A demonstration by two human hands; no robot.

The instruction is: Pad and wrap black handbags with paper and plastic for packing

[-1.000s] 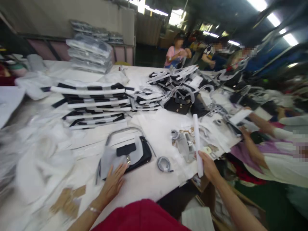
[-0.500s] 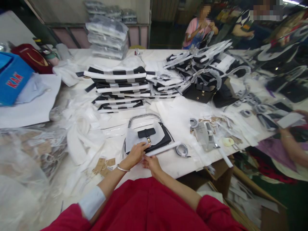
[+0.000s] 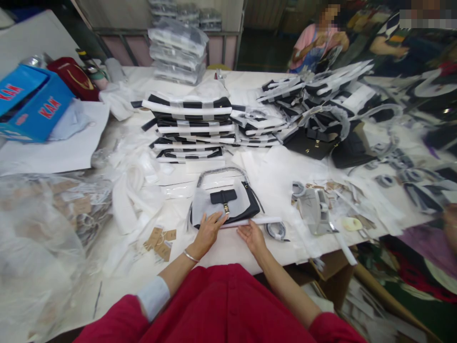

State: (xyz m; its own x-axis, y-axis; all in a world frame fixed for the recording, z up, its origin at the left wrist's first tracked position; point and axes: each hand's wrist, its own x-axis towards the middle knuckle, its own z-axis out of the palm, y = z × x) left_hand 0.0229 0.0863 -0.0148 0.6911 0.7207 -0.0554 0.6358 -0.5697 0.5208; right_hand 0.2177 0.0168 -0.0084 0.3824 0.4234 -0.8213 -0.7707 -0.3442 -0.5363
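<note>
A black handbag [image 3: 252, 205] lies on the table in front of me, its front mostly under a white sheet [image 3: 203, 202]. Its dark flap and gold clasp [image 3: 226, 208] show uncovered, and the wrapped handle [image 3: 221, 170] arches away from me. My left hand [image 3: 209, 233] rests with outstretched fingers on the bag's lower front edge, just below the clasp. Along that same edge runs a white foam strip [image 3: 266, 220], sticking out to the right. My right hand [image 3: 253, 238], palm partly up and fingers apart, touches the strip with its fingertips.
A wrapped coiled strap [image 3: 275, 231] lies right of the bag, near a tape dispenser [image 3: 316, 214]. Brown tags [image 3: 159, 243] are at left. Behind stand stacked bags [image 3: 193, 126] and a heap of wrapped bags [image 3: 314, 138]. A co-worker [image 3: 316, 45] is across the table.
My right hand has slid rightward along the foam strip, away from my left hand. My left hand stays at the bag's lower edge. The camera view has turned slightly left.
</note>
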